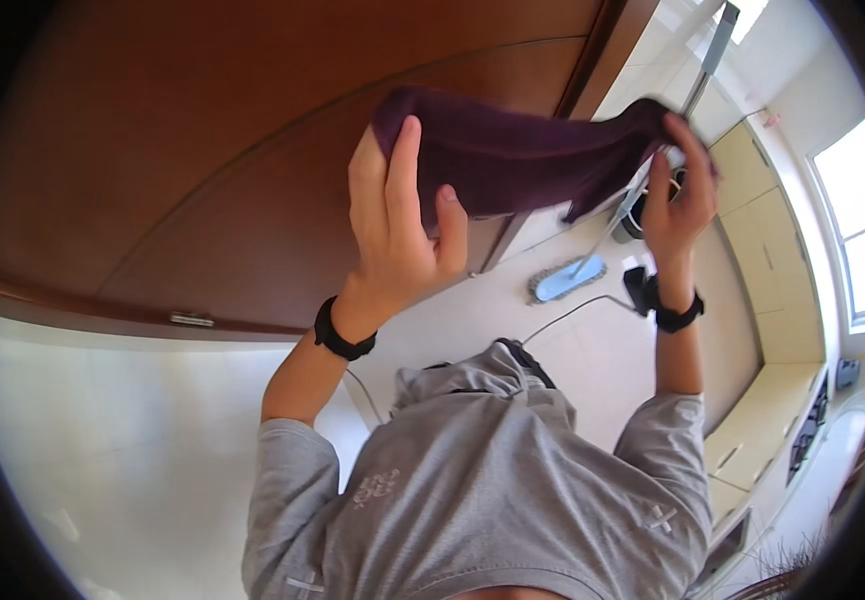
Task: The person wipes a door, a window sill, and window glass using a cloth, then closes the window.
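Observation:
A dark purple cloth (523, 150) is stretched between my two hands in front of a brown wooden door (243, 130). My left hand (398, 220) grips the cloth's left end, with some fingers behind it and the thumb toward me. At the other end, my right hand (686, 195) pinches the cloth between thumb and fingers. The cloth sags a little between them, and a loose corner hangs down near my right hand. Black bands circle both wrists.
A mop with a light blue head (570, 279) stands on the tiled floor, its pole rising behind my right hand. Beside it is a dark bucket (636, 215). Cream cabinets (778, 250) and a window (850, 220) line the right. A thin cable crosses the floor.

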`<state>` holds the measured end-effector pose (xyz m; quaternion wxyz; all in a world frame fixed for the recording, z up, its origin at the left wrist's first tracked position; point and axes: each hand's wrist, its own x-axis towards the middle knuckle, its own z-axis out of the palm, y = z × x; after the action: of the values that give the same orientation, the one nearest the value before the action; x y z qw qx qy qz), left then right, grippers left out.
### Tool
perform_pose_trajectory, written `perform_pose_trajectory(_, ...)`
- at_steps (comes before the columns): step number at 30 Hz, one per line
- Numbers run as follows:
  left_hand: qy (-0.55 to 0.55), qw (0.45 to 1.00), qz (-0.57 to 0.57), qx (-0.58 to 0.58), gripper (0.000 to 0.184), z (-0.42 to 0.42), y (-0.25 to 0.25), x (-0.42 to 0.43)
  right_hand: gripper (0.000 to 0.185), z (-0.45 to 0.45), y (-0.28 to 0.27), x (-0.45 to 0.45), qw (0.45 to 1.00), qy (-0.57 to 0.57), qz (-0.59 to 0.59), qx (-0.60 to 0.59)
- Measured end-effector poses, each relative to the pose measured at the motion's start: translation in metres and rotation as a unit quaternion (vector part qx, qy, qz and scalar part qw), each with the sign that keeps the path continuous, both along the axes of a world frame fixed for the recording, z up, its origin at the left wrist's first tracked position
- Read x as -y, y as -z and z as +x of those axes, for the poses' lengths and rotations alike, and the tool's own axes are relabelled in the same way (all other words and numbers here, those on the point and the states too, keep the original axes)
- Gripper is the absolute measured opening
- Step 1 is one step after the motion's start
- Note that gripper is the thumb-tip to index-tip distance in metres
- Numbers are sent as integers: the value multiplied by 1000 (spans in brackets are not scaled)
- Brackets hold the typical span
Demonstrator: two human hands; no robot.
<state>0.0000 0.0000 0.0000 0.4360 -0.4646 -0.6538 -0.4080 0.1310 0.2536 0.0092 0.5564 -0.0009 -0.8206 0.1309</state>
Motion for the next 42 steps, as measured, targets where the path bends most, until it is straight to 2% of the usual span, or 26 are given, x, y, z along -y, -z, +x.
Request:
perform_pose_trajectory(2, 25, 997, -18, 71, 62, 5, 20, -12, 30, 19, 5, -1, 999, 1, 9, 53)
perform_pose_trajectory(3, 34, 994, -16, -104, 64, -109, -42, -68, 30, -85, -8, -39, 988, -2, 40, -151)
perform_pose_trajectory(4, 6, 998, -57, -11, 65, -83, 11, -80, 30, -51, 13, -40, 998, -5, 45, -44)
perform_pose_trajectory(5, -12, 994, -100, 42, 66, -68, 51, -93, 31, -33, 37, -44, 999, -51, 9, 13)
perform_pose_trajectory(6, -10, 971, -203, 128, 65, -49, 103, -92, 30, -14, 83, -35, 986, -90, -85, 115)
perform_pose_trajectory(7, -4, 951, -267, 152, 65, -49, 118, -107, 26, -11, 110, -44, 971, -96, -114, 184)
perform_pose_trajectory(9, 32, 925, -328, 189, 65, -49, 155, -140, 22, -8, 124, -56, 960, -116, -80, 242)
perform_pose_trajectory(10, 50, 918, -342, 197, 66, -56, 178, -154, 25, -10, 141, -66, 937, -130, -55, 320)
perform_pose_trajectory(11, 42, 915, -344, 207, 67, -57, 192, -165, 29, -16, 156, -72, 936, -163, -52, 307)
perform_pose_trajectory(12, 21, 911, -352, 215, 65, -52, 208, -164, 30, -13, 176, -73, 911, -158, -33, 379)
perform_pose_trajectory(13, -30, 884, -402, 236, 62, -43, 223, -153, 30, -5, 188, -63, 912, -165, -49, 372)
perform_pose_trajectory(14, -76, 896, -378, 218, 54, -40, 233, -153, 31, -2, 187, -66, 902, -182, -92, 380)
perform_pose_trajectory(16, -118, 885, -363, 267, 35, -40, 241, -160, 30, 2, 187, -87, 896, -216, -123, 368)
perform_pose_trajectory(18, -168, 890, -347, 243, 32, -41, 240, -172, 29, -4, 193, -115, 894, -235, -133, 356)
perform_pose_trajectory(21, -205, 842, -393, 307, 31, -38, 235, -191, 30, -5, 188, -159, 875, -259, -132, 388)
perform_pose_trajectory(24, -256, 822, -393, 323, 32, -46, 249, -193, 33, -13, 205, -176, 855, -293, -129, 408)
perform_pose_trajectory(27, -252, 873, -294, 297, 28, -34, 248, -199, 37, -3, 186, -188, 836, -314, -137, 428)
perform_pose_trajectory(30, -281, 877, -196, 335, 24, -9, 226, -207, 38, 4, 189, -202, 861, -313, -110, 386)
perform_pose_trajectory(33, -238, 893, -134, 359, 26, 16, 198, -210, 38, 19, 176, -216, 877, -299, -104, 362)
perform_pose_trajectory(36, -202, 917, -102, 327, 25, 39, 178, -210, 38, 42, 173, -226, 896, -280, -105, 327)
perform_pose_trajectory(38, -182, 927, -105, 312, 25, 57, 179, -208, 37, 72, 170, -230, 911, -272, -103, 294)
perform_pose_trajectory(42, -112, 935, -129, 311, 26, 95, 200, -217, 38, 165, 135, -244, 916, -176, -121, 340)
